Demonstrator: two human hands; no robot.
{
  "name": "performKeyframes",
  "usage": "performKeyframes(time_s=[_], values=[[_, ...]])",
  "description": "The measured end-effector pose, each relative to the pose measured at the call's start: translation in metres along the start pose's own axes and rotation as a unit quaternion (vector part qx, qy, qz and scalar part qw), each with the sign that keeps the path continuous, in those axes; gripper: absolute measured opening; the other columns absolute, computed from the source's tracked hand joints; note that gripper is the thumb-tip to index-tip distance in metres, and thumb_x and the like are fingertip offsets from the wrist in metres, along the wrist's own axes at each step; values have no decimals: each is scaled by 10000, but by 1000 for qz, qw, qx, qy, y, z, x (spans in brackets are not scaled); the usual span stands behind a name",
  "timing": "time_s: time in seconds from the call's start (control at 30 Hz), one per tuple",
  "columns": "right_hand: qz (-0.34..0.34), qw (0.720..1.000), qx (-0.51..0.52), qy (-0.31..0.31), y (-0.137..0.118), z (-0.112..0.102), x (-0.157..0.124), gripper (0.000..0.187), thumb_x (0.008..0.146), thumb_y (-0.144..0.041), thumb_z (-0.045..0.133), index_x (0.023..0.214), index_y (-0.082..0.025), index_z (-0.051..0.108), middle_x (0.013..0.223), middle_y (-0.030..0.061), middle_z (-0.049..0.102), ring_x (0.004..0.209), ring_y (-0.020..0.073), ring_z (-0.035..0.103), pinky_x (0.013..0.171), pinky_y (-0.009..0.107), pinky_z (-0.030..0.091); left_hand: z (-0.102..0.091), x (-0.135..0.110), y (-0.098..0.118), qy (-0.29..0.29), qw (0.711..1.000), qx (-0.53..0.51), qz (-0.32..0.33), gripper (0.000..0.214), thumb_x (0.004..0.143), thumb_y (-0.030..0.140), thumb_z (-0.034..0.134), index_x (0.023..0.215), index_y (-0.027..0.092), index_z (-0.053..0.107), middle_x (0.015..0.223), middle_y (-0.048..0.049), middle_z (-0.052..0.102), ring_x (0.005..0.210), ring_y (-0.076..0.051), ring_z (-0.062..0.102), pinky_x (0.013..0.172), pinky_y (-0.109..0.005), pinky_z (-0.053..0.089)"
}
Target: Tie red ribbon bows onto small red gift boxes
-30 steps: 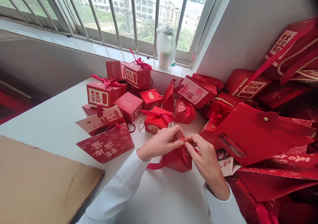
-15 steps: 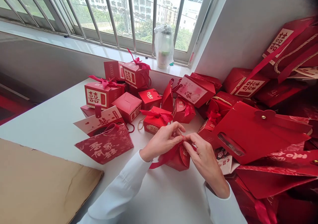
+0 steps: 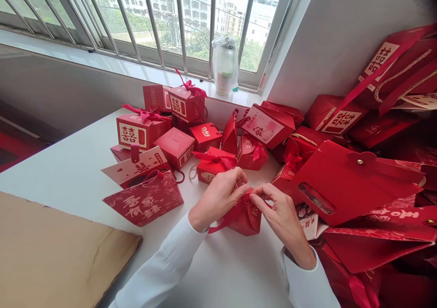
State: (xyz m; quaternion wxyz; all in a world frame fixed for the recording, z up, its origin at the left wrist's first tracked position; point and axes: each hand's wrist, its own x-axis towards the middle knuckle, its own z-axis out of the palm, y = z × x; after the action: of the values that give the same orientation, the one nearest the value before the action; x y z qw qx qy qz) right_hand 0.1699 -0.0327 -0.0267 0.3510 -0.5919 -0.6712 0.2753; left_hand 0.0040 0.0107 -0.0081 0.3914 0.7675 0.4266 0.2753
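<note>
A small red gift box (image 3: 251, 223) stands on the white table between my hands, with a red ribbon (image 3: 232, 213) tied around its top. My left hand (image 3: 221, 194) is closed at the upper left of the box, thumb and fingers pinching the ribbon. From the other side, my right hand (image 3: 278, 210) pinches the ribbon between thumb and forefinger over the box top. The exact spot where the ribbon is gripped is partly covered by my fingers. Just behind my left hand sits another red box (image 3: 215, 160) with a ribbon bow on top.
Several red gift boxes (image 3: 175, 146) are grouped at the back of the table (image 3: 68, 162). A large heap of red boxes and bags (image 3: 355, 185) fills the right side. Cardboard (image 3: 61, 253) lies at the front left. A bagged jar (image 3: 225, 66) stands on the windowsill.
My left hand has shifted slightly left and down, away from the right hand. The right hand stays nearly in place at the ribbon, and the box has hardly moved.
</note>
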Motion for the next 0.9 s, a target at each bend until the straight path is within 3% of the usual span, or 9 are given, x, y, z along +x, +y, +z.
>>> performKeyframes(time_s=[0.17, 0.33, 0.67, 0.77, 0.9], values=[[18, 1000, 24, -1, 0, -2, 0, 195, 872, -292, 481, 781, -197, 626, 766, 9, 642, 729, 158, 581, 664, 245, 427, -7, -11, 0, -64, 993, 100, -11, 238, 778, 327, 607, 669, 180, 455, 641, 37, 506, 589, -114, 425, 528, -227, 282], [25, 999, 45, -1, -1, 1, 0, 224, 874, -347, 493, 809, -196, 646, 798, 15, 659, 755, 164, 590, 691, 251, 432, -6, -12, 4, -61, 987, 151, -7, 148, 825, 210, 504, 690, 184, 448, 634, 24, 510, 597, -124, 435, 543, -234, 280], [44, 998, 43, 31, 0, 6, 2, 194, 826, -302, 529, 696, -190, 621, 690, -4, 620, 687, 152, 549, 646, 240, 410, -4, -5, 5, -59, 940, 315, 115, 196, 796, 9, 353, 718, 181, 404, 753, 11, 463, 555, -105, 339, 546, -256, 254], [49, 997, 34, 42, -1, 5, 2, 192, 814, -293, 528, 664, -194, 597, 662, -11, 603, 672, 150, 537, 635, 238, 407, -8, -3, 3, -54, 934, 324, 139, 212, 813, 7, 343, 704, 177, 404, 769, 4, 441, 589, -110, 356, 566, -255, 279], [41, 998, 14, 45, -4, 5, 1, 196, 821, -296, 510, 666, -200, 583, 667, -12, 591, 657, 145, 518, 635, 240, 402, -15, -7, -5, -85, 950, 266, 137, 193, 759, 2, 401, 808, 184, 435, 855, -4, 451, 682, -114, 433, 585, -231, 316]])
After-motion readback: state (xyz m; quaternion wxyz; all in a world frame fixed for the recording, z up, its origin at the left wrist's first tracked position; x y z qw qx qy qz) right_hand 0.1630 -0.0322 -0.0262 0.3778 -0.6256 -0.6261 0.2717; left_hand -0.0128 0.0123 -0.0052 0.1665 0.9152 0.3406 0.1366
